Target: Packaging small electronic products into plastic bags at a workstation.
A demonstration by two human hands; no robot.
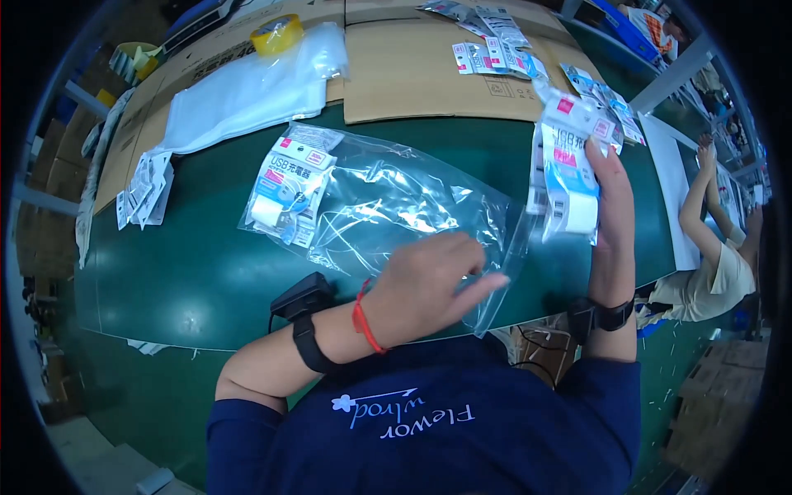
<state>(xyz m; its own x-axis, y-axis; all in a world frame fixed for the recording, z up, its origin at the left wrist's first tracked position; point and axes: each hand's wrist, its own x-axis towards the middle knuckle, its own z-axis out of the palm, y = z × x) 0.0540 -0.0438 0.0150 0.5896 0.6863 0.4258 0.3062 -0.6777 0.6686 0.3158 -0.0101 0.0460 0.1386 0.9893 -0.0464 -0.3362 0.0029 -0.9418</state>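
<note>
A large clear plastic bag lies flat on the green table, its open end toward my right. Inside its left end sit small charger packs with white, blue and pink printing. Over the bag's near right part is my left hand, its thumb stretched out and apart from the curled fingers. The fingertips are partly hidden, and nothing shows in the hand. To the right of the bag, my right hand holds a small stack of charger packs upright, thumb on the front one.
Flattened cardboard covers the table's far side. On it are a stack of clear bags, a yellow tape roll and loose packs. More packs lie at far left and right. A co-worker is at right.
</note>
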